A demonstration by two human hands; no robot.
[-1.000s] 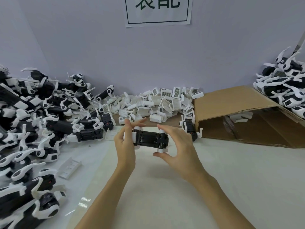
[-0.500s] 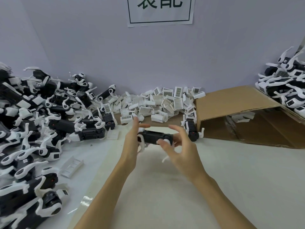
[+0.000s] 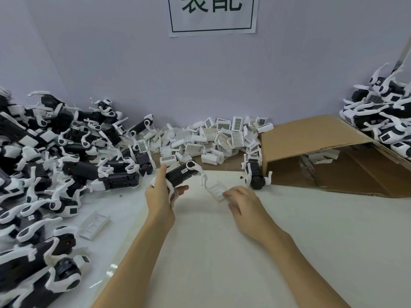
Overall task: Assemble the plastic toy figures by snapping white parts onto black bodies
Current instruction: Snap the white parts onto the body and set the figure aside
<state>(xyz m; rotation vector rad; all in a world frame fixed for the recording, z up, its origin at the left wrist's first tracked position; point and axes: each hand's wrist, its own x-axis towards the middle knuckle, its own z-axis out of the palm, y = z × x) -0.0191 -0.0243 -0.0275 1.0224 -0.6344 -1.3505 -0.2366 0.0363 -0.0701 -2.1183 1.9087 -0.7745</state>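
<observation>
Left hand [image 3: 160, 194] gripped black body [image 3: 180, 173]; right hand [image 3: 243, 202] pinched white part [image 3: 216, 190]. Loose white parts [image 3: 213, 138] heaped along desk's [image 3: 222, 252] far edge.

a plain pale lilac wall [image 3: 111, 63] stands behind a white table [image 3: 311, 230]; a paper sign [image 3: 213, 16] with dark characters hangs on it.

We see two hands: the left hand [image 3: 160, 192] grips one black body [image 3: 180, 173], and the right hand [image 3: 243, 202] pinches one white part [image 3: 216, 190]. Left of the grip, black-and-white figures [image 3: 40, 174] lie in a heap too tangled to count. Beyond it, loose white parts [image 3: 213, 138] number several dozen. To the right: one cardboard box [image 3: 311, 138], one lone figure [image 3: 255, 174], and one more pile [image 3: 382, 121].
</observation>
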